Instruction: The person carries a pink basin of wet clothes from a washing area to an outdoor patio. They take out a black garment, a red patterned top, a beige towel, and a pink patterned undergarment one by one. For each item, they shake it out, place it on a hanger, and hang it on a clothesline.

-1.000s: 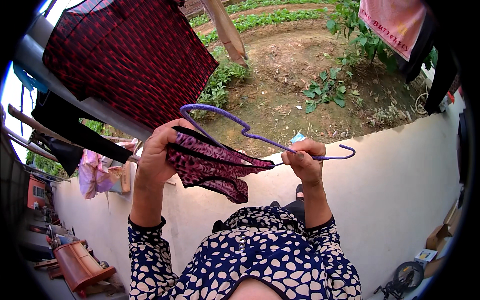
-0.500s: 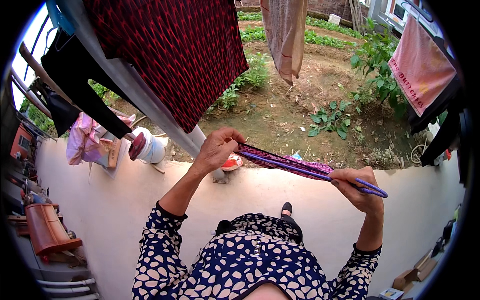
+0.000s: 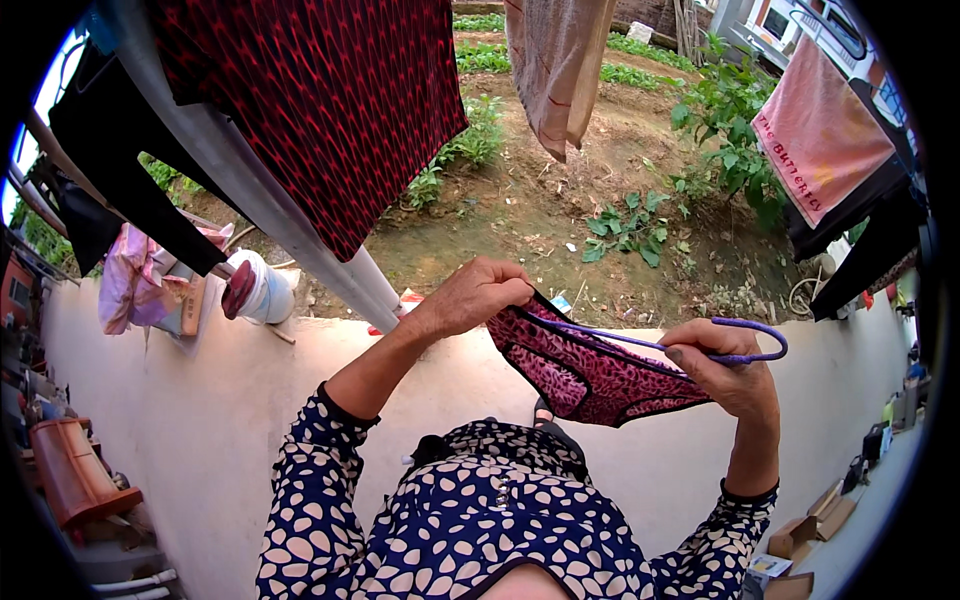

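Observation:
Stretched between my two hands is a pair of pink leopard-print underpants with black edging, its leg openings hanging down. My left hand pinches one end of the waistband. A purple hanger runs along the waistband, and its hook curves out past my right hand. That hand is closed round the hanger and the other end of the waistband. The hanger's left end is hidden at the fabric by my left hand.
A red-and-black patterned garment, a beige cloth and a pink towel hang ahead. A grey pole slants down at left, near a white bucket. Beyond the pale concrete floor lies a planted garden.
The underpants have swung down and opened out, so their front shows below the waistband. My left hand has moved slightly right; the right hand has turned the hanger's hook upward.

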Demonstrator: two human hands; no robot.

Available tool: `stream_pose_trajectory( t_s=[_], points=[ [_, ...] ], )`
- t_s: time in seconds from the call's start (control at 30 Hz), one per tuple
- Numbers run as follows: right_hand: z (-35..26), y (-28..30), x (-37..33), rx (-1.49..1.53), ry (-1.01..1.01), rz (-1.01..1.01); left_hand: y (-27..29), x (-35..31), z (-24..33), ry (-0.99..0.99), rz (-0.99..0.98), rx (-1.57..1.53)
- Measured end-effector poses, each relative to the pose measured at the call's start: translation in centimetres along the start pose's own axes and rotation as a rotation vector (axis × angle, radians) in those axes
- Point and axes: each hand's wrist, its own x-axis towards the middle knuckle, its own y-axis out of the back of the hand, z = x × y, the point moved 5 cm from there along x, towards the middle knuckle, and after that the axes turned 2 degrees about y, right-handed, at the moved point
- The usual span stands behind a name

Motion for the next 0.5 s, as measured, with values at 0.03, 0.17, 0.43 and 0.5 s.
stream_pose_trajectory(
  t_s=[0.03,0.17,0.43,0.5],
  points=[
    [0.1,0.5,0.0,0.066,-0.083,0.01,-0.2,-0.1,0.5,-0.025,-0.131,-0.097],
    [-0.2,2.1,-0.1,0.417,-0.199,0.056,0.8,-0.6,1.6,-0.297,-0.194,-0.417],
    [-5.6,4.7,-0.2,0.67,0.061,0.109,-1.8,3.1,-10.7,-0.105,-0.226,-0.661],
    [-6.0,6.0,-0.4,0.685,0.076,0.158,-5.5,4.3,-10.6,-0.098,-0.316,-0.619]
  ],
)
